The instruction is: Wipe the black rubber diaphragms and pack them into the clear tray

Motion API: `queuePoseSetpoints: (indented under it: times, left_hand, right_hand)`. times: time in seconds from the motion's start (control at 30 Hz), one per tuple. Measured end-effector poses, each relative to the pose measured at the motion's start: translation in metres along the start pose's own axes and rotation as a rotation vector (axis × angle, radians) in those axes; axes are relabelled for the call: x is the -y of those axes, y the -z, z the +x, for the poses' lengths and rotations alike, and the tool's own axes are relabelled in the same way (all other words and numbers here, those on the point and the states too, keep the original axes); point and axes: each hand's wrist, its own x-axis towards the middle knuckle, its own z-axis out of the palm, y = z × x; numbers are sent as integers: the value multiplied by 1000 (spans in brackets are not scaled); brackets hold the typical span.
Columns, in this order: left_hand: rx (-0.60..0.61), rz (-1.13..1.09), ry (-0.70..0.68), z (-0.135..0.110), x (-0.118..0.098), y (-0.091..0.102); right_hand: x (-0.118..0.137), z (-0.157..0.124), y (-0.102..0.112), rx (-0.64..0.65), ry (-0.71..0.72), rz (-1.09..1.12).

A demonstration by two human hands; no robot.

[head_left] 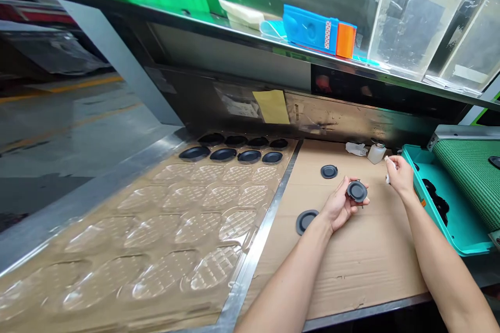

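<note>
My left hand (340, 206) is closed around a round dark grey rubber disc (357, 191), held above the cardboard sheet (351, 260). My right hand (399, 174) is pinched on a small white wad (387, 167), just right of a small white bottle (376, 152). Two more dark discs lie on the cardboard, one (328, 171) behind my left hand and one (305, 220) beside my left wrist.
A clear plastic blister tray (187, 229) on the left holds several dark discs (234, 154) in its far rows. A teal bin (457, 218) with dark parts and a green conveyor belt (472, 177) stand at right. A shelf above carries a blue and orange object (320, 31).
</note>
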Motion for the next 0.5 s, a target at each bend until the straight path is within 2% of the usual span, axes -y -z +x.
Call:
queuePoseSetpoints:
  times: [0.1, 0.23, 0.37, 0.5]
  left_hand:
    - [35, -25, 46, -2, -1, -1]
    - [195, -178, 89, -8, -8, 0]
    - [275, -169, 20, -13, -13, 1]
    - [277, -174, 29, -11, -12, 1]
  right_hand:
    - [8, 60, 2, 31, 45, -195]
    - [11, 113, -3, 259, 77, -429]
    - [6, 130, -9, 374, 93, -498]
    - [3, 134, -10, 424, 86, -547]
